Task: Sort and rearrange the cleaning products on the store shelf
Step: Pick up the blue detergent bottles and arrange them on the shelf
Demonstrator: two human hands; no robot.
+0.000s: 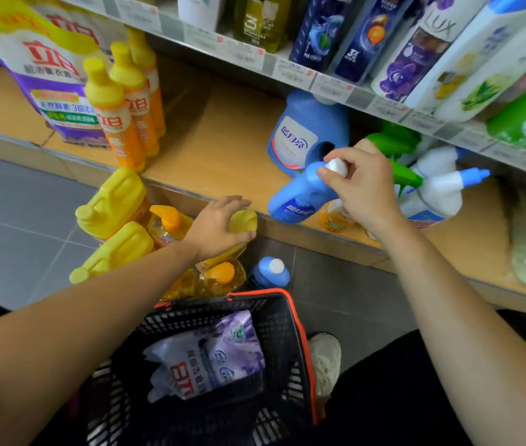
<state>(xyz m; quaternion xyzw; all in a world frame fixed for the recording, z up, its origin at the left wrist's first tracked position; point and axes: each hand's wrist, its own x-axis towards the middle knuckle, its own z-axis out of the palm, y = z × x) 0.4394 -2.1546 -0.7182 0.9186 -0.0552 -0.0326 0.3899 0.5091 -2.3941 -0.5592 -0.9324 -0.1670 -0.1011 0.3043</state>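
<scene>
Shelving: my right grip pinches the blue bottle by its cap, left grip clasps a yellow cap; next I'd stand the bottle upright toward twelve o'clock.

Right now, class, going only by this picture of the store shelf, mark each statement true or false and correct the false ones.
1. The right hand pinches the white cap of the small blue bottle. True.
2. The basket is empty. False: it holds pouches.
3. The left hand grips a yellow cap. True.
4. The three orange bottles lie on the floor. False: they stand upright on the shelf.
5. A second blue bottle stands on the floor by the basket. True.
</scene>
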